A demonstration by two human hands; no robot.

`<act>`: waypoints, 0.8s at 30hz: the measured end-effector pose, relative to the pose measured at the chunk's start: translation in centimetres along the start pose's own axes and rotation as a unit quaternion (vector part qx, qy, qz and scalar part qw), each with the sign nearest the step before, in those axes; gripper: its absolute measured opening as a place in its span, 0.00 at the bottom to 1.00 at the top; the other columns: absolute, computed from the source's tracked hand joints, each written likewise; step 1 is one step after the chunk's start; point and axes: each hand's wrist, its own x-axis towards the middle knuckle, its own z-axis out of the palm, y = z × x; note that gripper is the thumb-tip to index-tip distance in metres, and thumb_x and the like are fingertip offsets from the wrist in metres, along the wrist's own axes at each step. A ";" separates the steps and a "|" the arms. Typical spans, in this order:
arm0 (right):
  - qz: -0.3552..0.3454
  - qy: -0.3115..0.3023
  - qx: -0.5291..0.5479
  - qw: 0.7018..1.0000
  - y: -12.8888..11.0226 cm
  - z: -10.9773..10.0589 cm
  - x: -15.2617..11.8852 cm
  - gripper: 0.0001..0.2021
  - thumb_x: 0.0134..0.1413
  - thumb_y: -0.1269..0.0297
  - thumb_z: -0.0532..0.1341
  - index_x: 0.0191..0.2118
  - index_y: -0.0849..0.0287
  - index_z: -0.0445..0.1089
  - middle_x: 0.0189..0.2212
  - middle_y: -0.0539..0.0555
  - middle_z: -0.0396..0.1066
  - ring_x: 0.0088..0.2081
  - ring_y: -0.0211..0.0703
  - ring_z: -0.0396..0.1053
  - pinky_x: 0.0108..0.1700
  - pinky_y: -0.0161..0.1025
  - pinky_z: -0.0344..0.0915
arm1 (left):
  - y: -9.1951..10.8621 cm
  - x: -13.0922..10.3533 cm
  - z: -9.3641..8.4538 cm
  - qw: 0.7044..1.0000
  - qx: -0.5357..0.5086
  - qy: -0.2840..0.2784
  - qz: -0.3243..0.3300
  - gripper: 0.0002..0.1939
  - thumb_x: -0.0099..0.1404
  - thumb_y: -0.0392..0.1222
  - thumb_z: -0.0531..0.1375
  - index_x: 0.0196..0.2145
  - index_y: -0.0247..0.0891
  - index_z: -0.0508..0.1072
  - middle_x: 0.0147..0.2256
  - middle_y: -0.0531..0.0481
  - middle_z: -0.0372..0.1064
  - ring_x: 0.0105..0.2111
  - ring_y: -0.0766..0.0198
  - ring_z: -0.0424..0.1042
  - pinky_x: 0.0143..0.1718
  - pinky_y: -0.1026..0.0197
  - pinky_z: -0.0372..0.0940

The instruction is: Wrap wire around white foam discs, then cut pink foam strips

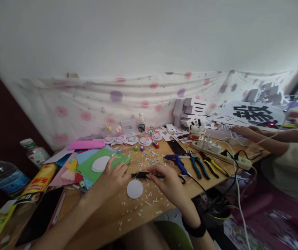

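A black elongated tool (pixel 142 175) lies across the middle of the desk, between my two hands. My right hand (pixel 163 175) has its thumb and fingers closed on the tool's right part. At the tool's left end is my left hand (pixel 116 173), its fingers bent; whether they grip anything is too small to tell. Just below the tool a white paper disc (pixel 134 189) rests flat on the wood. More white discs (pixel 100 164) lie on a green sheet (pixel 89 168) beyond my left hand. White paper scraps (pixel 147 203) are scattered around.
Right of my hands lie a blue glue gun (pixel 176 161), teal-handled pliers (pixel 199 168), yellow-black pliers (pixel 214 166) and a power strip (pixel 223 154). Decorated discs (pixel 132 139) stand at the back. Bottles (pixel 5 175) and a tablet (pixel 41 215) are at left. Another person's arms (pixel 263 139) reach in at right.
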 end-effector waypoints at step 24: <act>-0.091 -0.135 -0.144 0.976 2.6 6.7 -1.2 0.10 0.63 0.79 0.60 0.38 0.58 0.77 0.32 0.55 0.77 0.35 0.46 0.73 0.36 0.38 0.66 | 1.9 0.2 2.9 0.992 -0.125 -0.008 -0.026 0.10 0.65 0.26 0.60 0.31 0.37 0.76 0.33 0.47 0.75 0.40 0.53 0.76 0.53 0.38 0.67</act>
